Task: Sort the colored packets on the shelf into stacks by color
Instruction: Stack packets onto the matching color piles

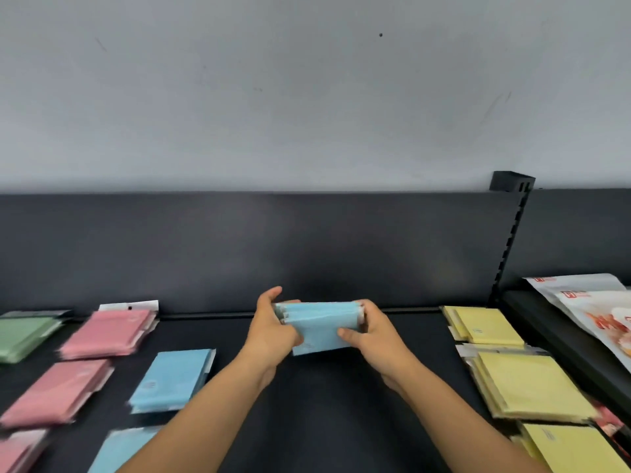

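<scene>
Pale blue, flat and thin, a bundle of blue packets (319, 327) is held up above the middle of the dark shelf (341, 404), just in front of the black back panel (239, 250). Several separate packets can be made out along the bundle's top edge, and whitish strips are seen at both of its upper corners. The bundle is gripped from either side. The left hand (271, 331) is curled round its left end, with one finger raised above the top edge. The right hand (372, 336) is curled round its right end, with the thumb laid across the front face.

To the left on the shelf, a blue stack (172, 380) is laid flat. A second blue stack (123, 448) is seen nearer, partly hidden by the left forearm. Further left, three pink stacks (109, 332) are set one behind another, and a green stack (25, 339) is placed at the far left; these are blurred. Along the right side, three yellow stacks (529, 387) are lined up front to back. Beyond them, white printed pouches (594, 308) are seen on a neighbouring shelf.
</scene>
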A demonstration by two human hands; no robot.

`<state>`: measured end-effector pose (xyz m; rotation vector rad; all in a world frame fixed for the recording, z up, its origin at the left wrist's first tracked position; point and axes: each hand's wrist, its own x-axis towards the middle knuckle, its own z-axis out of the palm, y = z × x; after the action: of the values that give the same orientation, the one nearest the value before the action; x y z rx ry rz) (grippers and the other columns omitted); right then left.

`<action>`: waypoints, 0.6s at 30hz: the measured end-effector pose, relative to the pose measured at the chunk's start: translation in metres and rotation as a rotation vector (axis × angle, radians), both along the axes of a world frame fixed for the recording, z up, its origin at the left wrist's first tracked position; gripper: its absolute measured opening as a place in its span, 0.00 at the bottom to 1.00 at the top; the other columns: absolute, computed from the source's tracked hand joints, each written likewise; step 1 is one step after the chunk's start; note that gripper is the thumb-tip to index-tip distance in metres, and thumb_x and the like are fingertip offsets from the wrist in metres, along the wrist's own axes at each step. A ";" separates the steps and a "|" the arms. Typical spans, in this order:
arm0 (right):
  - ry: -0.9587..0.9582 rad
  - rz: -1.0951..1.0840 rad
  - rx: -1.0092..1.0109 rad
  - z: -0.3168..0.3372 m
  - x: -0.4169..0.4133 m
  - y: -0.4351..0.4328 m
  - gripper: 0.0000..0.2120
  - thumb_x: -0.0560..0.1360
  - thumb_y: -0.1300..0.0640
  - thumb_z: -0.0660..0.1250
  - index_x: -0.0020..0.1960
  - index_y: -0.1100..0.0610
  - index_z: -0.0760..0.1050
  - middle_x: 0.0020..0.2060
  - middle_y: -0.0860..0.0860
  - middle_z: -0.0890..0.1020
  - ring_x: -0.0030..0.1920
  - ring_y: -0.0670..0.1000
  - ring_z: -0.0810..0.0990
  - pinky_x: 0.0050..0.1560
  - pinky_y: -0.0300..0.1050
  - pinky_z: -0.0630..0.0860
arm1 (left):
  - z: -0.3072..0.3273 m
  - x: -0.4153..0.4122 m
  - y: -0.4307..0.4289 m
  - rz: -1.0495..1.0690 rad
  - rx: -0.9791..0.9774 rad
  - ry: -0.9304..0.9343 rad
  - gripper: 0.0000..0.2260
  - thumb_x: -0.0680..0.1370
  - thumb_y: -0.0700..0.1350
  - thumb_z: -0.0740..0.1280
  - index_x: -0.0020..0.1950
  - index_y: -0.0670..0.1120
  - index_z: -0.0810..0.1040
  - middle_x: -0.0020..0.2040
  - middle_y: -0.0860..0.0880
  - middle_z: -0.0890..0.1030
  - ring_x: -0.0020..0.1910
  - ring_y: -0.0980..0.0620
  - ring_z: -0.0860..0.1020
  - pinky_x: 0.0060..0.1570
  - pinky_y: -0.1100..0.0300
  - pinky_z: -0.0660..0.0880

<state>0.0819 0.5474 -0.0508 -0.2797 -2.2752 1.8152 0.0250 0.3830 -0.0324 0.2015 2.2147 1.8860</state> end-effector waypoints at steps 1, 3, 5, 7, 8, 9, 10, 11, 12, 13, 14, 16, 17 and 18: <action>-0.018 0.006 -0.007 -0.004 -0.001 -0.005 0.15 0.73 0.67 0.67 0.54 0.52 0.71 0.51 0.49 0.79 0.50 0.45 0.77 0.47 0.35 0.74 | -0.003 0.002 -0.001 0.026 0.006 -0.012 0.37 0.70 0.26 0.64 0.72 0.52 0.58 0.61 0.52 0.73 0.57 0.52 0.73 0.45 0.64 0.71; -0.068 0.029 -0.017 -0.012 -0.001 -0.013 0.18 0.73 0.68 0.65 0.59 0.52 0.70 0.53 0.48 0.79 0.52 0.44 0.77 0.48 0.33 0.73 | -0.013 0.010 0.002 0.056 -0.015 -0.057 0.33 0.71 0.28 0.62 0.72 0.49 0.58 0.60 0.50 0.73 0.55 0.52 0.72 0.45 0.65 0.70; -0.095 0.029 -0.001 -0.017 -0.001 -0.021 0.21 0.74 0.69 0.63 0.62 0.51 0.68 0.55 0.48 0.78 0.53 0.42 0.75 0.47 0.31 0.72 | -0.023 0.018 0.007 0.085 -0.026 -0.077 0.28 0.73 0.29 0.58 0.70 0.47 0.60 0.55 0.50 0.74 0.49 0.55 0.72 0.37 0.68 0.68; -0.097 0.011 0.013 -0.018 -0.003 -0.027 0.21 0.75 0.70 0.62 0.62 0.51 0.65 0.56 0.48 0.76 0.54 0.43 0.74 0.46 0.30 0.71 | -0.028 0.021 0.009 0.108 -0.025 -0.070 0.26 0.74 0.29 0.56 0.69 0.47 0.60 0.55 0.49 0.73 0.49 0.54 0.72 0.39 0.67 0.68; -0.097 0.004 0.011 -0.018 -0.004 -0.028 0.21 0.75 0.69 0.62 0.62 0.50 0.64 0.56 0.48 0.76 0.54 0.44 0.74 0.46 0.30 0.71 | -0.028 0.022 0.011 0.110 -0.029 -0.070 0.26 0.74 0.29 0.55 0.69 0.47 0.61 0.55 0.49 0.73 0.50 0.54 0.72 0.43 0.66 0.68; -0.102 0.001 0.009 -0.018 -0.005 -0.030 0.21 0.76 0.69 0.62 0.62 0.50 0.63 0.55 0.48 0.76 0.54 0.44 0.74 0.45 0.30 0.70 | -0.028 0.021 0.010 0.111 -0.037 -0.074 0.25 0.74 0.29 0.55 0.69 0.47 0.62 0.54 0.49 0.73 0.50 0.54 0.72 0.45 0.64 0.68; -0.107 -0.001 0.010 -0.017 -0.006 -0.032 0.21 0.76 0.68 0.62 0.62 0.50 0.62 0.55 0.48 0.76 0.54 0.44 0.74 0.45 0.30 0.71 | -0.027 0.020 0.009 0.112 -0.043 -0.085 0.24 0.74 0.29 0.54 0.68 0.47 0.62 0.53 0.49 0.73 0.50 0.54 0.71 0.46 0.63 0.68; -0.112 -0.002 0.013 -0.015 -0.007 -0.034 0.20 0.77 0.67 0.62 0.62 0.50 0.62 0.55 0.48 0.76 0.53 0.44 0.74 0.45 0.31 0.71 | -0.024 0.019 0.008 0.114 -0.046 -0.096 0.24 0.74 0.30 0.54 0.68 0.47 0.62 0.53 0.49 0.73 0.50 0.53 0.71 0.47 0.63 0.68; -0.114 -0.008 0.018 -0.013 -0.009 -0.036 0.19 0.77 0.66 0.62 0.61 0.50 0.62 0.55 0.48 0.76 0.53 0.44 0.74 0.44 0.32 0.71 | -0.021 0.017 0.007 0.119 -0.047 -0.101 0.23 0.74 0.30 0.54 0.67 0.47 0.63 0.52 0.49 0.73 0.50 0.53 0.72 0.47 0.62 0.68; -0.109 -0.017 0.020 -0.011 -0.011 -0.037 0.18 0.77 0.65 0.62 0.61 0.51 0.63 0.55 0.49 0.76 0.53 0.45 0.74 0.44 0.33 0.71 | -0.016 0.015 0.005 0.123 -0.054 -0.095 0.22 0.74 0.31 0.54 0.67 0.47 0.63 0.53 0.49 0.73 0.50 0.52 0.72 0.48 0.60 0.70; -0.098 -0.024 0.023 -0.007 -0.014 -0.042 0.17 0.77 0.64 0.63 0.62 0.52 0.63 0.54 0.49 0.76 0.52 0.45 0.75 0.44 0.34 0.71 | -0.012 0.012 0.000 0.129 -0.060 -0.078 0.21 0.74 0.31 0.55 0.66 0.47 0.64 0.53 0.48 0.74 0.51 0.51 0.73 0.47 0.60 0.71; -0.054 -0.038 0.020 0.003 -0.024 -0.053 0.17 0.77 0.63 0.63 0.62 0.53 0.62 0.53 0.49 0.75 0.51 0.46 0.75 0.46 0.37 0.71 | 0.000 0.002 -0.013 0.121 -0.069 -0.028 0.18 0.75 0.32 0.57 0.63 0.46 0.65 0.54 0.48 0.74 0.51 0.50 0.74 0.45 0.60 0.72; -0.032 -0.045 0.007 0.008 -0.031 -0.061 0.16 0.78 0.62 0.63 0.62 0.54 0.61 0.53 0.50 0.75 0.50 0.46 0.75 0.47 0.39 0.71 | 0.006 -0.005 -0.021 0.112 -0.080 -0.005 0.16 0.75 0.34 0.57 0.61 0.47 0.65 0.54 0.49 0.74 0.51 0.51 0.74 0.43 0.61 0.72; -0.012 -0.050 -0.009 0.013 -0.038 -0.069 0.15 0.78 0.61 0.62 0.62 0.55 0.62 0.53 0.50 0.75 0.50 0.46 0.75 0.48 0.39 0.71 | 0.011 -0.014 -0.030 0.098 -0.093 0.022 0.15 0.75 0.35 0.58 0.60 0.47 0.66 0.54 0.49 0.75 0.52 0.51 0.74 0.43 0.61 0.73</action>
<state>0.0443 0.4783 -0.0378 -0.3465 -2.2476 1.8042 0.0109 0.3531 -0.0211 0.1003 2.3611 1.8312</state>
